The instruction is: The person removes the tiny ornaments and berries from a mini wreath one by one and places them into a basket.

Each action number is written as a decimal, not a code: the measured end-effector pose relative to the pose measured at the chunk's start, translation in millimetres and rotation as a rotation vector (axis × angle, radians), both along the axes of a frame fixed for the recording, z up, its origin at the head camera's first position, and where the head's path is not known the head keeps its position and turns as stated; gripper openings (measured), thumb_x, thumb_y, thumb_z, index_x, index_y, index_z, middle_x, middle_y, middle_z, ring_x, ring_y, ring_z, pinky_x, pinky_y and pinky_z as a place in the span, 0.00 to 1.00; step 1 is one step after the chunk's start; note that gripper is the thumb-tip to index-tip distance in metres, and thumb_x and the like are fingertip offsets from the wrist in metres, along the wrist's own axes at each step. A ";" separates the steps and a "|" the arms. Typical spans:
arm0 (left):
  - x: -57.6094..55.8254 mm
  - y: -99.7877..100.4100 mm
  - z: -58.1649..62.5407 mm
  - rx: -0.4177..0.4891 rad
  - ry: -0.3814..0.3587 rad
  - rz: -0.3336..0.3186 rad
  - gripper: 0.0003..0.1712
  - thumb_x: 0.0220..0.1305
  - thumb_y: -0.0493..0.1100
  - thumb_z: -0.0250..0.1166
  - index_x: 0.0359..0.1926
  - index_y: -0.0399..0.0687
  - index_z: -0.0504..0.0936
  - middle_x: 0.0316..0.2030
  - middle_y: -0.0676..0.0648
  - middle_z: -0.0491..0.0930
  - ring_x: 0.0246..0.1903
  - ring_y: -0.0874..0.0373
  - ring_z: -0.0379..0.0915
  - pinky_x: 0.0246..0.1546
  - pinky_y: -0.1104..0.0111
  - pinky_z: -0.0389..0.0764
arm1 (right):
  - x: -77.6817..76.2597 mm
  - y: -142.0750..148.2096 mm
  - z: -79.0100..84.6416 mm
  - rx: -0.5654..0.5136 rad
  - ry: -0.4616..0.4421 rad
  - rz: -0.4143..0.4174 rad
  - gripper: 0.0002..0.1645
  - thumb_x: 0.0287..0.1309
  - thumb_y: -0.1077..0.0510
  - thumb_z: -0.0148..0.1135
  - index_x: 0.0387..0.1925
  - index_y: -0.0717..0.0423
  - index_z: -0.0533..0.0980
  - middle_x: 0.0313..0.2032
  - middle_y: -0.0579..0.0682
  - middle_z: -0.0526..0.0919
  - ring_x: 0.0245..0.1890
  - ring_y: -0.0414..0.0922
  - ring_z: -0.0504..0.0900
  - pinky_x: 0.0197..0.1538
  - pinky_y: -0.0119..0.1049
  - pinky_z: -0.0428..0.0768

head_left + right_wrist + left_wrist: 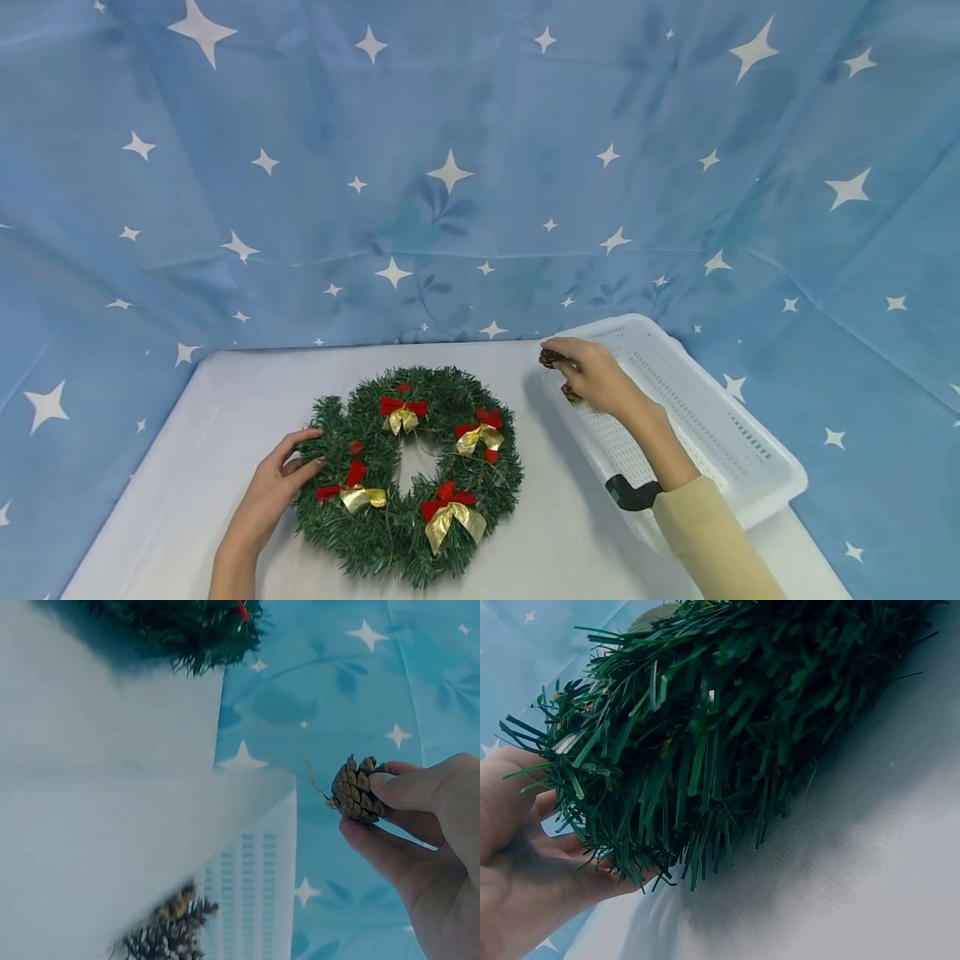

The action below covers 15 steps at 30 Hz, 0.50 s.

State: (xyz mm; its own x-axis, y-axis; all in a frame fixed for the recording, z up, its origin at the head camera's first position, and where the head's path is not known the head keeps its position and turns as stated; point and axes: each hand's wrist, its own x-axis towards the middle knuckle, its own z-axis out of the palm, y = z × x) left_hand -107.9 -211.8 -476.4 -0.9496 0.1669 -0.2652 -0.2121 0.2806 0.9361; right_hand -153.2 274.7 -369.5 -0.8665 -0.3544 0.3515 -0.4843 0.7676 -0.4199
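Pinching pinecone [356, 793] | right hand [596, 379] stretched over basket [780, 483] | left hand [273, 479] curled, apparently gripping wreath [491, 475]

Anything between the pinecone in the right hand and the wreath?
Nothing visible on the tabletop toward the wreath. Only the basket comes close: its wreath-side rim lies by the pinecone in the right hand; can't tell whether that's fully cleared.

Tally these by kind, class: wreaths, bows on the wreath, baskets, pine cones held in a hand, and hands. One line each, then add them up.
Wreath: 1
Bows: 4
Basket: 1
Held pine cone: 1
Hands: 2 (left hand, right hand)
Total: 9
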 end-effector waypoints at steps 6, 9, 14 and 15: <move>0.2 -2.2 1.1 -0.021 -0.022 -0.003 0.37 0.76 0.49 0.62 0.79 0.51 0.58 0.83 0.37 0.35 0.78 0.26 0.41 0.70 0.31 0.60 | 3.1 14.8 -5.1 0.008 -0.005 -0.027 0.22 0.65 0.74 0.59 0.61 0.68 0.79 0.57 0.65 0.84 0.50 0.59 0.87 0.49 0.52 0.87; -0.1 -3.0 0.6 -0.014 -0.022 0.001 0.36 0.77 0.47 0.61 0.79 0.50 0.58 0.83 0.38 0.35 0.78 0.27 0.41 0.69 0.32 0.61 | 3.2 22.7 -7.1 0.008 -0.010 -0.039 0.23 0.65 0.75 0.58 0.61 0.68 0.79 0.57 0.65 0.84 0.53 0.61 0.86 0.52 0.54 0.86; -2.3 -2.4 -1.2 -0.012 -0.023 -0.005 0.37 0.76 0.47 0.61 0.79 0.50 0.58 0.83 0.37 0.35 0.78 0.27 0.42 0.69 0.32 0.61 | 3.9 36.6 -9.2 0.016 -0.034 -0.061 0.23 0.65 0.76 0.58 0.61 0.67 0.79 0.58 0.66 0.83 0.53 0.61 0.86 0.50 0.54 0.86; -2.6 -2.2 -1.5 -0.011 -0.022 -0.006 0.37 0.76 0.47 0.61 0.79 0.50 0.58 0.82 0.37 0.35 0.77 0.27 0.42 0.69 0.32 0.61 | 4.3 39.1 -9.4 0.012 -0.042 -0.064 0.23 0.65 0.76 0.58 0.61 0.67 0.79 0.58 0.66 0.83 0.54 0.62 0.85 0.50 0.54 0.86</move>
